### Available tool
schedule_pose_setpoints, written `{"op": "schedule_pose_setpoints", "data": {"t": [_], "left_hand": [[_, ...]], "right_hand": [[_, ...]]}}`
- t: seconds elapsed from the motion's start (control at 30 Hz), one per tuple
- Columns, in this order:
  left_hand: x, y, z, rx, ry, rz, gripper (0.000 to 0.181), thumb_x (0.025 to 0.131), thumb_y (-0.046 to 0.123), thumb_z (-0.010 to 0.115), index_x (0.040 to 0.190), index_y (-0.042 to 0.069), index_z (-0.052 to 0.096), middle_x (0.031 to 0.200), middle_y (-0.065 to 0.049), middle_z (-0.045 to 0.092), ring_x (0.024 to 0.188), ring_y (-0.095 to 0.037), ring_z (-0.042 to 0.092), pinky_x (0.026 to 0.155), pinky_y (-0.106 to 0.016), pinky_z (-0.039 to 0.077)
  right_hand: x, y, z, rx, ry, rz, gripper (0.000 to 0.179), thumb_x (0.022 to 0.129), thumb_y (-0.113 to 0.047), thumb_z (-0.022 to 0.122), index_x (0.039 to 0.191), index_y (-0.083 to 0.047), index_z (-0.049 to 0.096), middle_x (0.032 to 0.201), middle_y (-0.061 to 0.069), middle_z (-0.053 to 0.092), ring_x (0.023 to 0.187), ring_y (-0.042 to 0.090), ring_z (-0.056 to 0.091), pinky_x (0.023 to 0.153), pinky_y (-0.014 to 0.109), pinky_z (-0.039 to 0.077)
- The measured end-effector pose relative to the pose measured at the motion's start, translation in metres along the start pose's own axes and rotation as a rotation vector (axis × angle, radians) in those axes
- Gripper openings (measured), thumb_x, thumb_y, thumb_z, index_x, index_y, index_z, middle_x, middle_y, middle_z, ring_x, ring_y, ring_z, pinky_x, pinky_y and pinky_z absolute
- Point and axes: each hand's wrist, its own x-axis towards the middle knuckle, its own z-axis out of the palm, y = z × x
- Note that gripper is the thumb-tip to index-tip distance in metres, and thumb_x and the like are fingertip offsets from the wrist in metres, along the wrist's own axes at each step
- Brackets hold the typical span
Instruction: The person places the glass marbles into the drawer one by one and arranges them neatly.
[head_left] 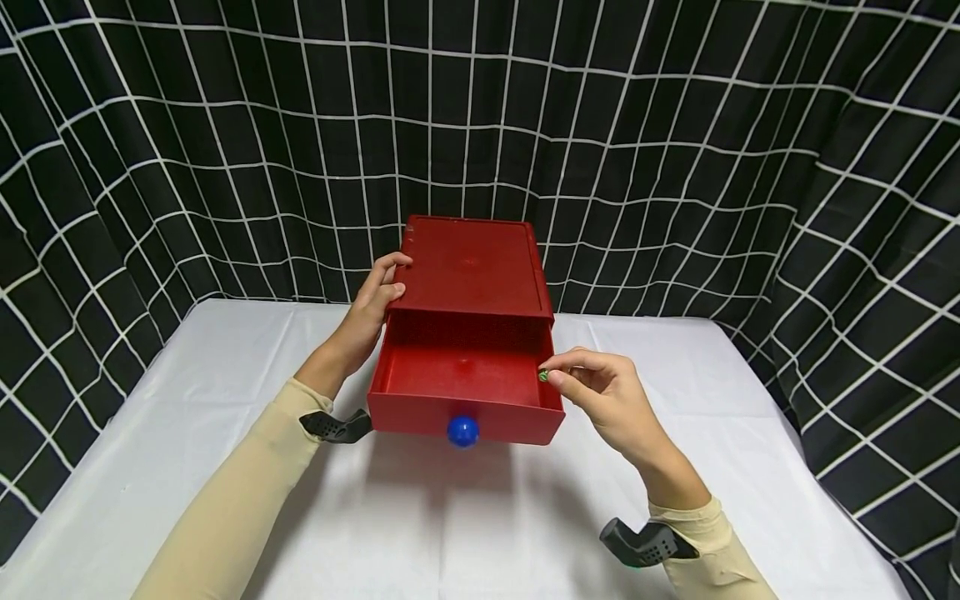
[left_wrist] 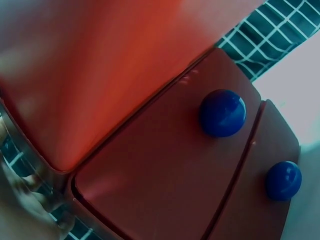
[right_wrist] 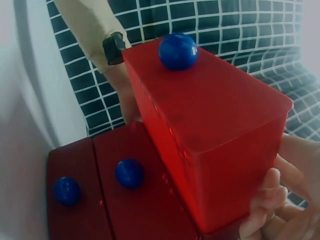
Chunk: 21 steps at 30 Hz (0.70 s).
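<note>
A red drawer cabinet [head_left: 468, 267] stands on the table, its top drawer [head_left: 467, 417] pulled out by its blue ball knob side. My left hand [head_left: 360, 321] rests against the cabinet's left side, fingertips at the top edge; in the left wrist view its fingers [left_wrist: 42, 192] touch that side. Over the drawer's right wall, my right hand [head_left: 603, 400] pinches a small green object [head_left: 543, 375] between thumb and forefinger. The right wrist view shows the right hand [right_wrist: 285, 205] beside the open drawer [right_wrist: 215, 105], with the green object hidden.
Beneath the open drawer are two shut drawers with blue knobs [left_wrist: 222, 113], [right_wrist: 66, 191]. A white cloth [head_left: 690, 417] covers the table. Black curtains [head_left: 465, 100] with a white grid hang behind and at both sides.
</note>
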Motion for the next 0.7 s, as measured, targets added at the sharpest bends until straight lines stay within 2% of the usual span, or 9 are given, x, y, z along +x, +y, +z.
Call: {"op": "schedule_pose_setpoints", "data": {"t": [0.13,0.37,0.7], "left_hand": [[-0.0004,-0.0002,-0.0002,-0.002,0.002,0.004,0.037,0.098,0.02,0.034,0.132,0.033,0.04,0.154,-0.006,0.036,0.124,-0.019,0.045,0.102,-0.04,0.037],[0.0006,0.0002,0.0,-0.025,0.009,0.008,0.037,0.098,0.017,0.034,0.13,0.033,0.041,0.15,-0.002,0.039,0.124,-0.017,0.045,0.102,-0.037,0.037],[0.0001,0.0001,0.0013,-0.034,0.009,0.007,0.038,0.097,0.017,0.034,0.13,0.032,0.041,0.149,-0.001,0.039,0.125,-0.016,0.045,0.103,-0.036,0.037]], "right_hand": [[-0.0004,0.0003,0.0,-0.003,-0.002,0.002,0.017,0.093,0.006,0.062,0.102,-0.003,0.074,0.093,-0.011,0.071,0.08,0.004,0.059,0.073,0.019,0.047],[0.0011,-0.001,0.0,-0.009,-0.008,0.005,0.014,0.093,0.005,0.062,0.104,0.006,0.07,0.095,-0.012,0.072,0.084,0.008,0.063,0.076,0.019,0.049],[-0.0004,-0.0013,-0.0005,-0.01,-0.013,0.025,0.014,0.093,0.004,0.062,0.105,0.007,0.07,0.095,-0.011,0.073,0.085,0.008,0.065,0.077,0.019,0.05]]}}
